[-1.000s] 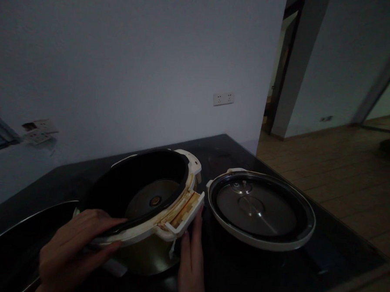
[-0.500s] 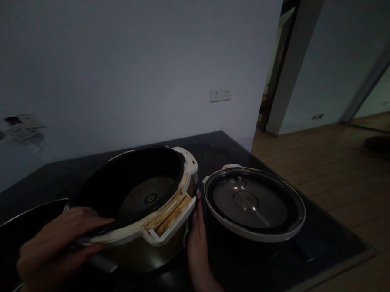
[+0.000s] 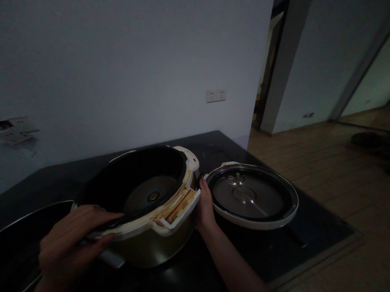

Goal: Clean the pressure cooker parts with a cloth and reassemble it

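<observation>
An electric pressure cooker (image 3: 153,244) without its lid stands on the black tabletop, tilted slightly. Its white rim is stained brown, and a heating plate with a small round centre (image 3: 153,197) shows at the bottom of the dark inside. My left hand (image 3: 70,239) is closed on the near-left rim, thumb below and fingers over the edge. My right hand (image 3: 206,205) is against the cooker's right side, just under the rim, its fingers partly hidden behind it. Right of it lies the cooker's round lid (image 3: 244,196), metal inner side up.
A wide dark pan or bowl with a shiny rim (image 3: 11,223) is at the lower left. A dark flat object (image 3: 299,238) lies below the lid. The wall behind has a double socket (image 3: 216,95). The tabletop's right edge (image 3: 329,212) borders a wooden floor.
My right hand has slid up and farther round the cooker's right side, with more forearm showing. My left hand keeps its hold on the rim. The view has turned slightly right.
</observation>
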`<state>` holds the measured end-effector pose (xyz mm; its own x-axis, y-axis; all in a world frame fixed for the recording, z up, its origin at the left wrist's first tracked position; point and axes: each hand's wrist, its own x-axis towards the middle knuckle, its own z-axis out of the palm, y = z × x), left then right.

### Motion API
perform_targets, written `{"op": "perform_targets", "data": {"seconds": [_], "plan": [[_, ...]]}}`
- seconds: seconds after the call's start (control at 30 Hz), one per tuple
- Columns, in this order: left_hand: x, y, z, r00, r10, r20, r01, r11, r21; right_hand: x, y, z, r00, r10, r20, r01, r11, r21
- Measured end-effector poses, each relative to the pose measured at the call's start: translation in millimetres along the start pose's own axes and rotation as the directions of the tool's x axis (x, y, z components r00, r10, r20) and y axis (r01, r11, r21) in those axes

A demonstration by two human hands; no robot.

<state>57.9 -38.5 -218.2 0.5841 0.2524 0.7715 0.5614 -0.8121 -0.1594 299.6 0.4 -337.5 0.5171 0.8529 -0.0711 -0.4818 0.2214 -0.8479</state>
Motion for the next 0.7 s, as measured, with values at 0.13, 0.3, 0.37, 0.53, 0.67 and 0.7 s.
{"op": "perform_targets", "data": {"seconds": [0.13, 0.3, 0.37, 0.53, 0.67, 0.7], "plan": [[-4, -3, 3.6, 0.999, -0.006, -0.040, 0.005, 1.000, -0.018, -33, 3, -4, 0.998, -0.055, -0.006, 0.054, 0.998, -0.033], [-9, -5, 4.8, 1.000, -0.006, -0.011, 0.006, 1.000, -0.028, -48, 10, -10, 0.994, -0.104, 0.038, 0.107, 0.991, -0.086], [-10, -4, 4.9, 1.000, -0.017, -0.019, 0.016, 0.999, -0.035, -31, 10, -10, 0.996, -0.084, 0.040, 0.089, 0.984, -0.153], [-14, -2, 7.0, 0.994, -0.101, -0.051, 0.099, 0.994, -0.041, 8, 11, -9, 0.998, -0.063, 0.030, 0.067, 0.982, -0.177], [-17, -2, 7.2, 0.990, -0.140, -0.016, 0.139, 0.989, -0.043, -8, 12, -10, 0.995, -0.097, 0.032, 0.101, 0.981, -0.166], [-17, -1, 6.9, 0.988, -0.156, -0.003, 0.156, 0.987, -0.048, -18, 13, -10, 0.994, -0.107, 0.032, 0.111, 0.981, -0.161]]}}
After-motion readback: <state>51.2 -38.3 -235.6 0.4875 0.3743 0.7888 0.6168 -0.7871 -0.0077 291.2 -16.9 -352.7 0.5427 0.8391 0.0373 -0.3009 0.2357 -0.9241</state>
